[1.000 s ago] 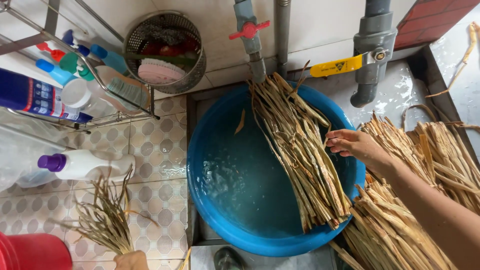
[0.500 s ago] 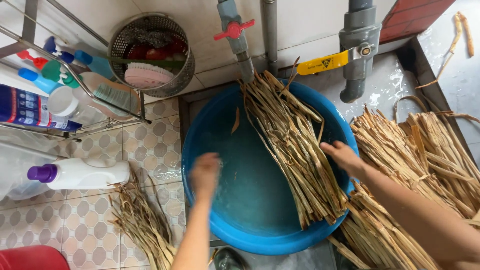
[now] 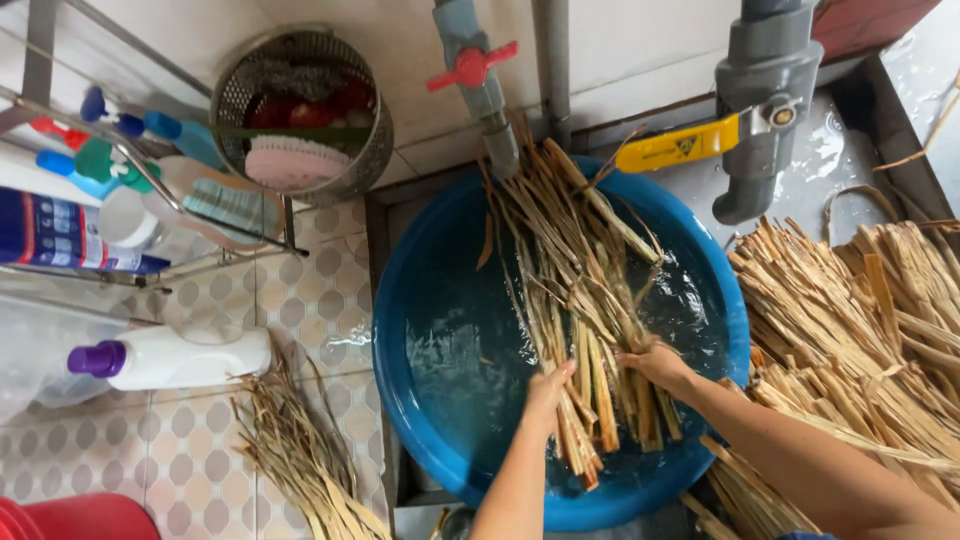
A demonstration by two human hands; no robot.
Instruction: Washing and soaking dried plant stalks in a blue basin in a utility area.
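Item one: a round blue basin (image 3: 400, 340) holding water, set on the floor below a grey tap with a red handle (image 3: 472, 68). Across it, from the tap end toward us, lies a bundle of dried tan leaf strips (image 3: 575, 290), partly soaked.

Item two: our left hand (image 3: 548, 392), fingers close together and curled against the near left side of the bundle, touching the strips at the waterline. Our right hand (image 3: 662, 366) lies on the near right side of the same bundle, fingers bent down over the strips. Both press inward on the bundle from either side; we cannot tell whether either hand fully closes round a strip.

Item three: a large heap of dry strips (image 3: 860, 330) just right of the basin, touching its rim.

Item four: a smaller loose pile of strips (image 3: 300, 460) on the patterned tile floor (image 3: 200, 460), left of the basin.

Item five: a white bottle with purple cap (image 3: 175, 356) lying on its side near that pile.

Item six: a wire rack (image 3: 150, 190) carrying cleaning bottles, and beside it a perforated metal basket (image 3: 305, 110) holding a pink brush.

Item seven: a grey pipe with a yellow lever (image 3: 680, 148), upper right.
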